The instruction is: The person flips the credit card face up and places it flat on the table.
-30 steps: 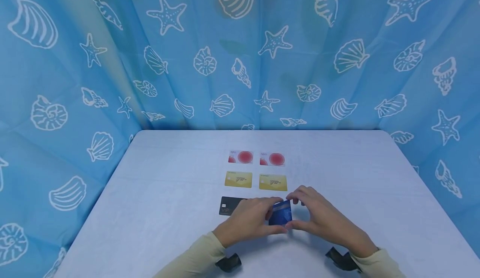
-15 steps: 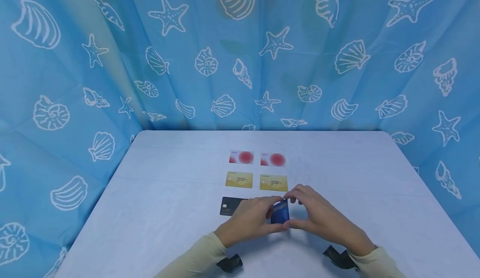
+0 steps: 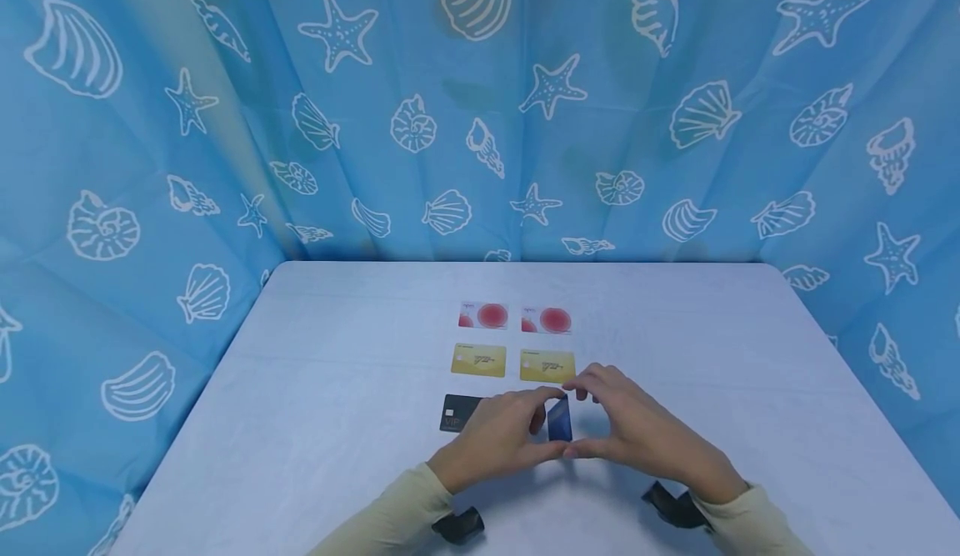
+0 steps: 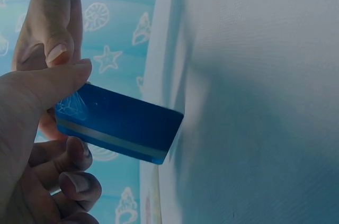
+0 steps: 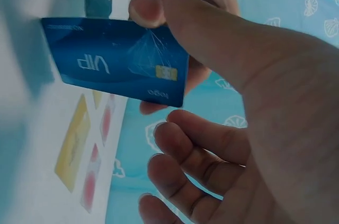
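A blue bank card with a chip and "VIP" print stands nearly edge-on to the head view, between both hands. In the left wrist view, my left hand pinches the card near one end, thumb at one long edge and a fingertip at the other. My right hand faces it, thumb and index fingertip at the same end of the card. Its other fingers spread loosely away in the right wrist view, where the card's printed face shows. A black VIP card lies partly hidden behind the left hand.
Two yellow cards lie side by side on the white table. Beyond them are two white cards with red circles. Black straps sit at the wrists. A blue shell-print curtain hangs behind the table.
The blue card has turned from showing a broad face to nearly edge-on in the head view. The right hand has shifted slightly left and away; the left hand has barely moved.
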Motion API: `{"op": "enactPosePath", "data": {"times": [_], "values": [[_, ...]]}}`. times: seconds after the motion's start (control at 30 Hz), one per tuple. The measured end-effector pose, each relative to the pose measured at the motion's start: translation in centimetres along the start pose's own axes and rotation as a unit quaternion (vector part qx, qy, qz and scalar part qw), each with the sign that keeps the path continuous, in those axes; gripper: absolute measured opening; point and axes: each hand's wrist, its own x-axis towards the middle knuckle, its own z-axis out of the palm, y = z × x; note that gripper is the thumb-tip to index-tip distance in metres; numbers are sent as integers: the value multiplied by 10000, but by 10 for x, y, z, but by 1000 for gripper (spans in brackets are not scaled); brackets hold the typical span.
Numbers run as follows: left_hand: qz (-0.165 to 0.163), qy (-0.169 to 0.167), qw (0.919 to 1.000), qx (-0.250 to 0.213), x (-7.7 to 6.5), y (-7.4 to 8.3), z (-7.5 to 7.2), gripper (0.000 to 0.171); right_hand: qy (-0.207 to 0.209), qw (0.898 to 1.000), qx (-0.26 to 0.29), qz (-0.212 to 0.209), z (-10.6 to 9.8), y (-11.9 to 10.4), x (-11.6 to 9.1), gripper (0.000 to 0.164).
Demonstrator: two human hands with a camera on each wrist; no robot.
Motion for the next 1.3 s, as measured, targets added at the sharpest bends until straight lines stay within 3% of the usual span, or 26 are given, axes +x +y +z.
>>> {"op": "enactPosePath", "data": {"times": [0.37, 0.87, 1.3], "values": [[-164, 111, 9994, -286, -1, -6, -4, 73, -205, 9994, 288, -54, 5, 7, 6, 83], [11, 295, 9985, -455, -1, -6, -9, 68, -153, 9982, 573, -90, 25, 22, 15, 82], [-118, 286, 9975, -638, -1, -5, -9, 68, -94, 9971, 728, -189, 36, 24, 17, 82]]}}
